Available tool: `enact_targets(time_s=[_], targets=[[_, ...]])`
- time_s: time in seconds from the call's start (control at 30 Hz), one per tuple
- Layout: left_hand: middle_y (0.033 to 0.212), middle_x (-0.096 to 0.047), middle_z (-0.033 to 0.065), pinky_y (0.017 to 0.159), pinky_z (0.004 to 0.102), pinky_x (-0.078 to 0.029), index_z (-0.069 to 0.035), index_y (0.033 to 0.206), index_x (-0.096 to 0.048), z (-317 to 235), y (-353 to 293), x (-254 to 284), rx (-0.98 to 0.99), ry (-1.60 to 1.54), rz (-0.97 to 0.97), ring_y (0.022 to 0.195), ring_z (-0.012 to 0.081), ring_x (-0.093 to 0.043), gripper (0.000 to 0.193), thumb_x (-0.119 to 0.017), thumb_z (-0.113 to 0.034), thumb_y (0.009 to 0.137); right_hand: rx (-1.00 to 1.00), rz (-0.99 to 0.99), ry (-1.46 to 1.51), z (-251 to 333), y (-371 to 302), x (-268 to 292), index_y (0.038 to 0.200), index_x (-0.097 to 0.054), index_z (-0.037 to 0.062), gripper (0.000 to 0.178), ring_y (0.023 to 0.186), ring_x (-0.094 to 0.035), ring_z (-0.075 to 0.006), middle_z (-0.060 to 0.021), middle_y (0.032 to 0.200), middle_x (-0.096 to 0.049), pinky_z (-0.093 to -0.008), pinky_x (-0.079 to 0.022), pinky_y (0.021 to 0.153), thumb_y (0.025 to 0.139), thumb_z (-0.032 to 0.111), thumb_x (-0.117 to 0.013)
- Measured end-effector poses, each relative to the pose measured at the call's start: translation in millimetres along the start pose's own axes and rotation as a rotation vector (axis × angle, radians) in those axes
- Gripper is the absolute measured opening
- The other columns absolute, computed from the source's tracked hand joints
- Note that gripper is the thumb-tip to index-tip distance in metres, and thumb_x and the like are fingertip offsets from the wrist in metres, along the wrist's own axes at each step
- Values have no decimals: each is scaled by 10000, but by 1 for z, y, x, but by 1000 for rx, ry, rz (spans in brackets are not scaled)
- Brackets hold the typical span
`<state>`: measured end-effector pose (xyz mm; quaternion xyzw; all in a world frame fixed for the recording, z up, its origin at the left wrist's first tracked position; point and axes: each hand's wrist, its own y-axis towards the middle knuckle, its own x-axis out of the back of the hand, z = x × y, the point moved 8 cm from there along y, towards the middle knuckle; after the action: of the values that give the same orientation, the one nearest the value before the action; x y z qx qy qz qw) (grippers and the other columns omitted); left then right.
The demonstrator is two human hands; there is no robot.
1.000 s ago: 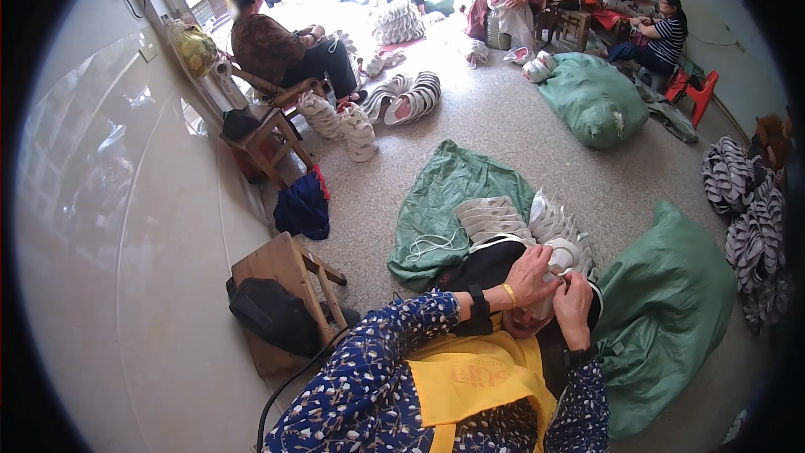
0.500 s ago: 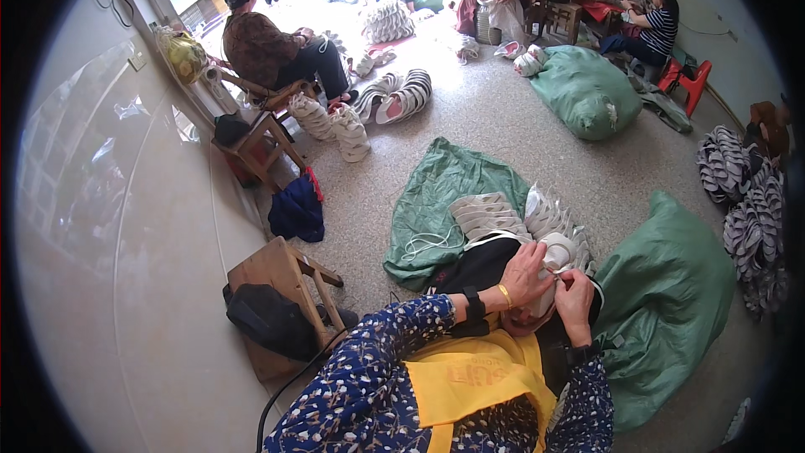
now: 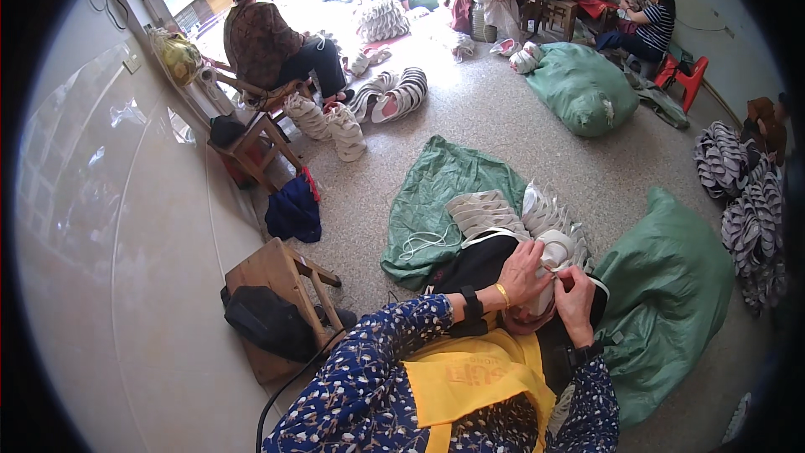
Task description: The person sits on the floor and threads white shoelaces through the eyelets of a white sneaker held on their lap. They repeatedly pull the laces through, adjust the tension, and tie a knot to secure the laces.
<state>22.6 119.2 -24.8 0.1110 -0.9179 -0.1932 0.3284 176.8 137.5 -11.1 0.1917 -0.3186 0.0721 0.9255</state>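
A white shoe upper [image 3: 542,296] with a pinkish inside lies in my lap between my hands. My left hand [image 3: 521,273] rests over it, with the fingers closed on its edge. Close beside, my right hand [image 3: 576,300] pinches thumb and finger together at the upper; whatever is in the pinch is too small to make out. A rounded white piece [image 3: 556,245] shows just beyond my fingertips. Stacked white shoe uppers [image 3: 486,215] stand past my knees, and more nested uppers [image 3: 547,211] are right of them.
A green sack [image 3: 671,285] bulges at my right, and a green sheet [image 3: 432,193] lies ahead. At left stands a wooden stool [image 3: 272,273] holding a black bag [image 3: 267,319]. Farther off are a full green sack [image 3: 583,92], bundled uppers [image 3: 750,226] and several seated people.
My hands stay at the same spot on the shoe upper, with only slight finger movement. The whole view has shifted a little.
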Motion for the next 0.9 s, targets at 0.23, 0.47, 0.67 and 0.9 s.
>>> enact_targets(time_s=[0.23,0.47,0.67,0.9], targets=[[1019,-549,189,874,467,-488,9,1138,-513,3,0,-1,14,-1,-16,1023,392,-560,504,-758,-237,773,191,41,-164,27,-4,-4,925,-658,8,71,818,-689,-333,-176,859,-682,-436,-536,720,856,-9,-658],[1012,-554,192,862,473,-486,4,1112,-510,4,3,-1,43,-12,-9,1012,395,-561,477,-745,-238,775,344,146,-400,30,-4,-18,979,-666,17,114,862,-664,-360,-169,878,-668,-455,-540,767,915,59,-582],[1030,-560,197,865,473,-485,5,1117,-509,4,3,-2,64,-28,25,1021,398,-562,477,-741,-240,779,354,210,-466,28,0,-20,951,-660,24,89,854,-664,-354,-168,875,-665,-448,-542,758,900,59,-595],[1010,-521,205,878,483,-471,5,1101,-508,12,1,-8,-38,-76,148,992,412,-535,397,-705,-176,807,393,174,-476,30,0,-19,940,-629,27,61,861,-652,-339,-150,872,-624,-439,-538,738,889,55,-613]])
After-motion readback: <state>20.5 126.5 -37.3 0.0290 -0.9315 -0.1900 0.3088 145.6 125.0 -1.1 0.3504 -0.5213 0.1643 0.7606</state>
